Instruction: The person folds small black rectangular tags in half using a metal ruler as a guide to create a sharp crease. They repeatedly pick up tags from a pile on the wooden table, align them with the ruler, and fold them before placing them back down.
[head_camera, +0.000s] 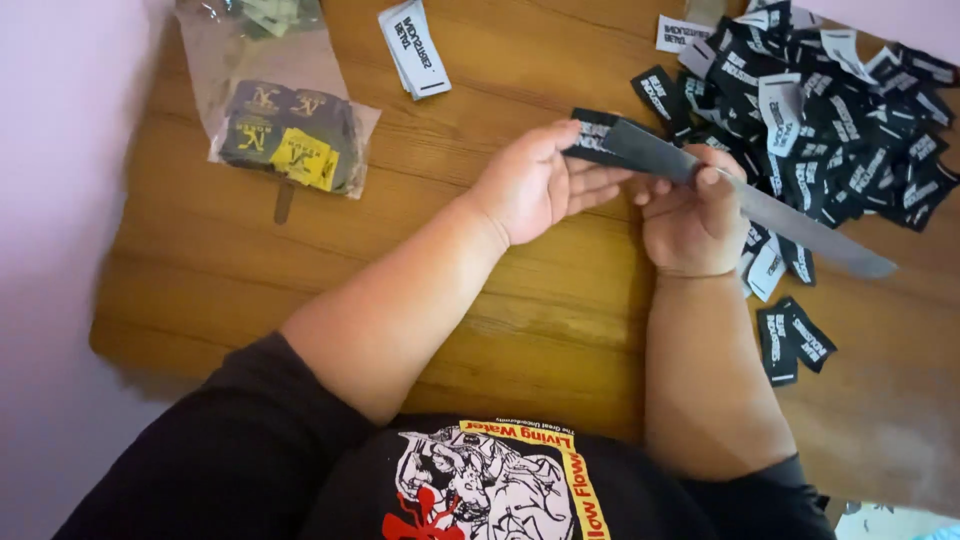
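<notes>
My left hand (535, 185) pinches a small black woven label (592, 138) between thumb and fingers, above the wooden table (250, 270). Just to its right, my right hand (695, 215) grips a long grey flat strip (800, 225) that slants from the label down toward the right. The strip's upper end overlaps the label. A large heap of black and white labels (840, 130) lies beyond my right hand at the table's far right.
A clear plastic bag of dark and yellow labels (290, 135) lies at the far left. A few white labels (415, 48) sit at the top centre. Two black labels (792, 340) lie near my right forearm. A pale wall borders the left.
</notes>
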